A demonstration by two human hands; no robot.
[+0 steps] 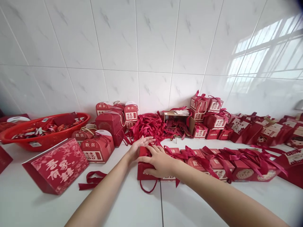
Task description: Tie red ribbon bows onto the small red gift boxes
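Note:
A small red gift box point(144, 174) stands at the left end of a row of boxes, with a dark red cord handle point(148, 191) hanging down its front. My right hand point(162, 161) lies over the top of this box, fingers stretched out to the left and the thumb lower on the front side. Just behind its left edge is my left hand point(140, 147), open, with fingers extended to the right near the right fingertips. Whether the left palm touches the box cannot be made out. Beyond the hands lies a heap of red ribbons point(149, 126).
On the left are a red basin point(47, 138) of wrapped sweets, a large tent-shaped box point(58, 167), domed boxes point(98, 148) and a loose ribbon point(94, 179). Ribbon-tied boxes point(243, 170) line the right, with stacked boxes point(205, 110) behind. A tiled wall point(153, 47) closes the back.

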